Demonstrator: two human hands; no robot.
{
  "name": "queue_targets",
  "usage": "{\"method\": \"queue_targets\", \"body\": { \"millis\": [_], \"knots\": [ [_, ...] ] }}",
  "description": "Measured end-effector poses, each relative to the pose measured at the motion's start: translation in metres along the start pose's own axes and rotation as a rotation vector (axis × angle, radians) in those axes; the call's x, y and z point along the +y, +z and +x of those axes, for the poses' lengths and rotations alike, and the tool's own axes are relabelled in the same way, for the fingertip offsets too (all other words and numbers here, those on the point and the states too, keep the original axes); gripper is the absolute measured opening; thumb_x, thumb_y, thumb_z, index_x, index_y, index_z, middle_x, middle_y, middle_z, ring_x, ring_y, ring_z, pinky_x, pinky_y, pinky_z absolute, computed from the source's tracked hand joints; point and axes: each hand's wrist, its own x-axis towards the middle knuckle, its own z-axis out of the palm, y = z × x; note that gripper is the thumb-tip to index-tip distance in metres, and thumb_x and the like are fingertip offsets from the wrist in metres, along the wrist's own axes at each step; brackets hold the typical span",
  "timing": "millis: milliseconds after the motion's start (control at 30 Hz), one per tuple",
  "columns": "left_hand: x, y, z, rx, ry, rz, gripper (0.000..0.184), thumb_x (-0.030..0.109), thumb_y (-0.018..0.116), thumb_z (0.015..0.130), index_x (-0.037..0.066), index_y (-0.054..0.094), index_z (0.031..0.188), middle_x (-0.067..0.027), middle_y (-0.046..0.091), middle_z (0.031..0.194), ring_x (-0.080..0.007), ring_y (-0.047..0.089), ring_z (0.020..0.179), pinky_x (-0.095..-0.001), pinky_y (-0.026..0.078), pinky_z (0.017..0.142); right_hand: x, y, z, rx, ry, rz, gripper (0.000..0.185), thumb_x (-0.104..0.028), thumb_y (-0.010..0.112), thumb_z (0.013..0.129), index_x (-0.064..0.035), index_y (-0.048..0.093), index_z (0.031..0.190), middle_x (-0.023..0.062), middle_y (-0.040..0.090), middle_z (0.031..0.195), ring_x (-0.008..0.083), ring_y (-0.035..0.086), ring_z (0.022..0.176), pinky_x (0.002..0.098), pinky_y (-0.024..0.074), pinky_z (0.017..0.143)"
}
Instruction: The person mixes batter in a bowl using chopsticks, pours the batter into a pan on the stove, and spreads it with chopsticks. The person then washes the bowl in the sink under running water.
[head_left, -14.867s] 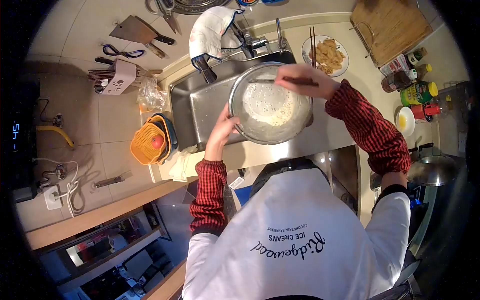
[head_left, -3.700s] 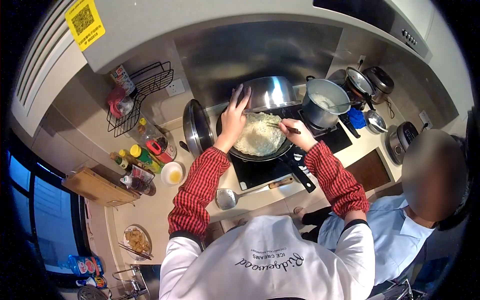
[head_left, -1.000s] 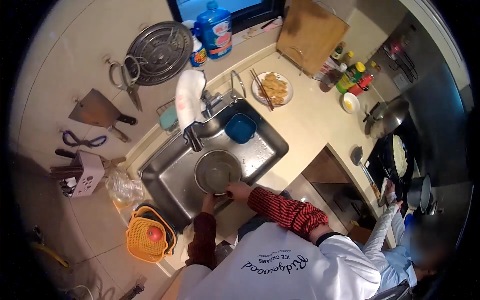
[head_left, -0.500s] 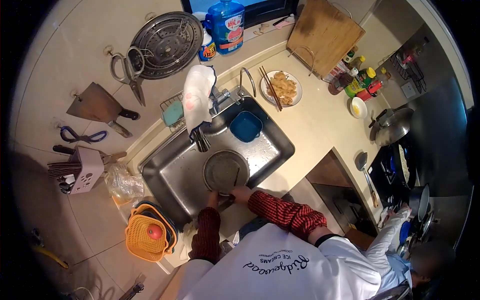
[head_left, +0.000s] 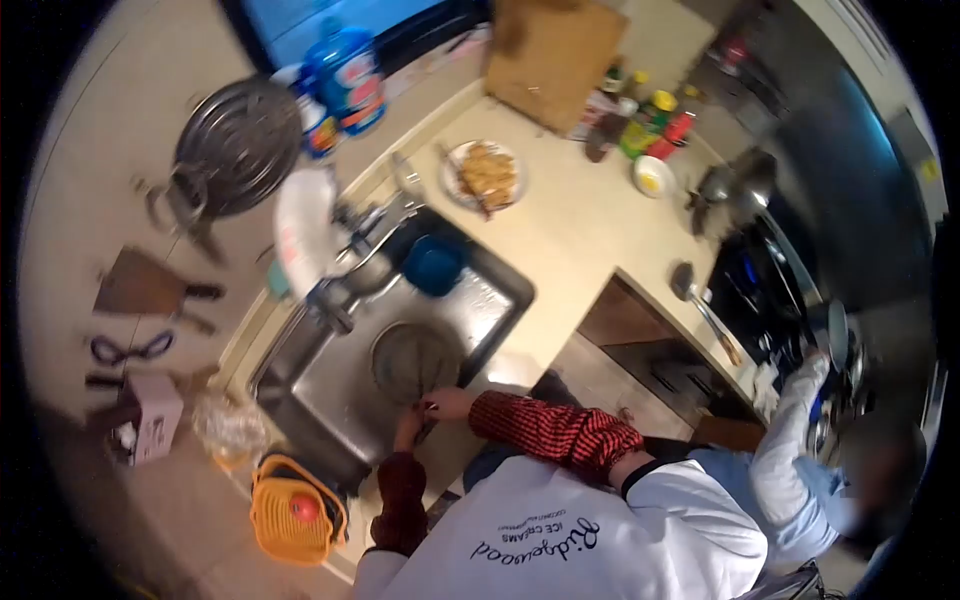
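Note:
My left hand [head_left: 409, 428] and my right hand [head_left: 452, 403] are close together at the near rim of a round metal basin [head_left: 392, 358] in the sink. The fingers of both look closed, pinching at a small dark thing that blur keeps me from naming. A thin dark strip lies in the basin, which seems to hold cloudy water. Red-and-black sleeve covers wrap both forearms. Behind the basin, a blue plastic tub [head_left: 433, 264] sits in the sink's far corner.
The steel sink [head_left: 300, 385] has a faucet [head_left: 405, 180] at its back edge. An orange basket [head_left: 285, 530] with a red fruit [head_left: 304, 508] stands at left. A plate of food [head_left: 487, 175] rests on the counter. At right, another person's sleeve [head_left: 785, 440] reaches toward the stove [head_left: 750, 265].
My view has turned and shifted, so the scene appears moved left and is blurred. My hands have drawn closer together at the basin's near rim. The other person's arm stays by the stove.

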Motion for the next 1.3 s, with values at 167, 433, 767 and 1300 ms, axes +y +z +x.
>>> {"method": "queue_targets", "body": {
  "millis": [167, 433, 767, 1300],
  "knots": [
    [-0.064, 0.018, 0.019, -0.078, 0.071, 0.178, 0.022, 0.016, 0.048, 0.080, 0.000, 0.056, 0.093, -0.0171, 0.059, 0.082, -0.0274, 0.057, 0.074, -0.0342, 0.042, 0.062, -0.005, -0.053, -0.042, 0.220, 0.179, 0.118, 0.030, -0.027, 0.050, 0.081, -0.0045, 0.055, 0.100, 0.0154, 0.060, 0.091, 0.0306, 0.057, 0.084, 0.0376, 0.0446, 0.073],
    [0.008, -0.017, 0.011, -0.224, 0.165, 0.358, 0.037, 0.028, 0.051, 0.081, -0.002, 0.053, 0.101, -0.0234, 0.057, 0.094, -0.0374, 0.053, 0.087, -0.0408, 0.041, 0.073, 0.024, -0.088, -0.177, 0.690, 0.216, 0.459, 0.031, -0.028, 0.046, 0.087, -0.0056, 0.053, 0.108, 0.0137, 0.059, 0.096, 0.0211, 0.056, 0.088, 0.0310, 0.0428, 0.080],
    [0.118, -0.011, 0.050, -0.005, -0.406, 0.479, 0.050, 0.032, 0.051, 0.079, -0.007, 0.048, 0.110, -0.0271, 0.054, 0.103, -0.0409, 0.050, 0.100, -0.0417, 0.040, 0.082, 0.067, -0.054, -0.274, 0.852, 0.339, 0.608, 0.031, -0.028, 0.048, 0.087, -0.0031, 0.054, 0.105, 0.0099, 0.060, 0.094, 0.0183, 0.055, 0.091, 0.0291, 0.0426, 0.080],
    [0.347, 0.185, 0.067, -0.511, 0.516, 0.414, 0.044, 0.025, 0.049, 0.082, 0.001, 0.045, 0.119, -0.0222, 0.049, 0.115, -0.0337, 0.048, 0.107, -0.0367, 0.038, 0.091, 0.061, -0.095, -0.348, 0.939, 0.321, 0.496, 0.026, -0.025, 0.047, 0.088, -0.0063, 0.054, 0.105, 0.0086, 0.061, 0.096, 0.0188, 0.057, 0.088, 0.0298, 0.0435, 0.079]
  ]
}}
